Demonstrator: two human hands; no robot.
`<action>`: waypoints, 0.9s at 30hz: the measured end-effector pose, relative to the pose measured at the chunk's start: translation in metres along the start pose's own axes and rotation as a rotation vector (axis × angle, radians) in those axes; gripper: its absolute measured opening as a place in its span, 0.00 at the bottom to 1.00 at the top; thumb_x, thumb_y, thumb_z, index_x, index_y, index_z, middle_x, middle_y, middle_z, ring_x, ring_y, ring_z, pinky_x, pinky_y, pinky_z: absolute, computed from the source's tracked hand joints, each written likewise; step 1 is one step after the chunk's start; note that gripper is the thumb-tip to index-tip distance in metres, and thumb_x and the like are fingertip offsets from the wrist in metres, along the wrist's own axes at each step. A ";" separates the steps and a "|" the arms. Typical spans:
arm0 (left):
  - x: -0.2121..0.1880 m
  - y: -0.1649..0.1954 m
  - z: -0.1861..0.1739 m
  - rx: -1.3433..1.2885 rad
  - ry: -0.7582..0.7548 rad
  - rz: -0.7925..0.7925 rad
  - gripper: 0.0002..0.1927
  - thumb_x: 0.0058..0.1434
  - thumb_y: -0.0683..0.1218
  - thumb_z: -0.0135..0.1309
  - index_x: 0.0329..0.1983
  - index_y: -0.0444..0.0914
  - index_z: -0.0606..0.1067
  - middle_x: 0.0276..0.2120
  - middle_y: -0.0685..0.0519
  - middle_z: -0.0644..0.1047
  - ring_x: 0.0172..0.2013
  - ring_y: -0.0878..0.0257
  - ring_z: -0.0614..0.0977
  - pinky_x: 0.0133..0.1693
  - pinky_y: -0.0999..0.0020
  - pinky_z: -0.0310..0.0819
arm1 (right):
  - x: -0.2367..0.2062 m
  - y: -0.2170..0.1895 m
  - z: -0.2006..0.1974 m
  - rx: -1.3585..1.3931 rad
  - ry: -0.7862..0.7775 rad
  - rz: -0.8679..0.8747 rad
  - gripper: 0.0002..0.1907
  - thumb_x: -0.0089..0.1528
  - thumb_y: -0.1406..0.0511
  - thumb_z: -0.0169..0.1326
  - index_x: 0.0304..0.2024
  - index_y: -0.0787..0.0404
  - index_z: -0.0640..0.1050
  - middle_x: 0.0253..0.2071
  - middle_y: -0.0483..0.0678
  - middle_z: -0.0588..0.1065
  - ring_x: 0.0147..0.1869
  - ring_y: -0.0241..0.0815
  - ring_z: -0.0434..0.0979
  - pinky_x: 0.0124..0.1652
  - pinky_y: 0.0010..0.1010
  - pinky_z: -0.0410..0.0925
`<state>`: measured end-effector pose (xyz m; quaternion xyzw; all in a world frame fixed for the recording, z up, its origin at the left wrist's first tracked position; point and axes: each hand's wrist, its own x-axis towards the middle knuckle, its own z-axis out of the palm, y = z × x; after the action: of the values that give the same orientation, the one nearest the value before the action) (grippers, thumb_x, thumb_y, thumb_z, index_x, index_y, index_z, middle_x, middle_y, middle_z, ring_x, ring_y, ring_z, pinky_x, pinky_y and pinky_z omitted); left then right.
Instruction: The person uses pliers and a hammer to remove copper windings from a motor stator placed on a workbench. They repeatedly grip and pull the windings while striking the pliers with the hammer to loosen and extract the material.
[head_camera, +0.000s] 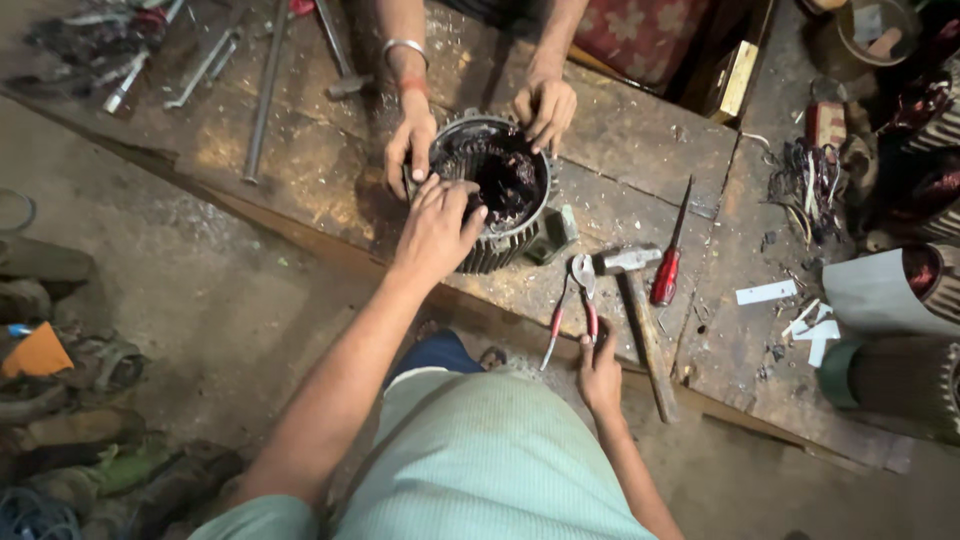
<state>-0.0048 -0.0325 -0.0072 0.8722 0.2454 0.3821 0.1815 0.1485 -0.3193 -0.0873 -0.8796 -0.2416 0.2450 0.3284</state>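
Observation:
A round finned motor stator (497, 215) with dark windings inside lies on the worn wooden bench (300, 150). My left hand (437, 225) rests on its near rim, fingers reaching into the bore. My right hand (598, 368) lies on the bench's front edge, next to red-handled pliers (572, 305), holding nothing. Another person across the bench has both hands (412, 145) (545, 108) on the stator's far rim.
A hammer (640, 310) and a red-handled screwdriver (670, 260) lie right of the pliers. Metal rods and wrenches (260, 90) sit at the bench's far left. Wire scraps (805, 185), white paper strips (770, 292) and other stators (900, 370) crowd the right.

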 end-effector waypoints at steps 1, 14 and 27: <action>0.000 -0.001 0.001 0.006 -0.031 -0.022 0.16 0.67 0.48 0.57 0.53 0.35 0.71 0.45 0.41 0.79 0.51 0.43 0.79 0.66 0.46 0.62 | 0.001 0.003 0.002 0.116 -0.020 0.034 0.27 0.70 0.54 0.45 0.70 0.48 0.59 0.30 0.60 0.81 0.35 0.54 0.85 0.38 0.43 0.73; 0.003 -0.010 -0.025 -0.166 -0.224 -0.054 0.22 0.62 0.48 0.60 0.56 0.35 0.70 0.47 0.41 0.78 0.55 0.42 0.76 0.67 0.45 0.57 | -0.056 -0.077 -0.080 -0.132 0.162 -0.148 0.20 0.63 0.60 0.62 0.58 0.53 0.79 0.28 0.49 0.79 0.28 0.36 0.75 0.31 0.29 0.68; 0.051 -0.022 -0.030 -0.044 -0.517 -0.031 0.20 0.45 0.52 0.71 0.36 0.40 0.77 0.29 0.46 0.81 0.40 0.48 0.83 0.61 0.48 0.60 | 0.008 -0.285 -0.123 -1.212 -0.248 -0.353 0.22 0.69 0.48 0.49 0.65 0.35 0.75 0.25 0.47 0.80 0.21 0.42 0.78 0.24 0.33 0.72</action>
<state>-0.0035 0.0178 0.0302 0.9329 0.1959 0.1488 0.2630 0.1516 -0.1808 0.1910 -0.8214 -0.5144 0.1072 -0.2220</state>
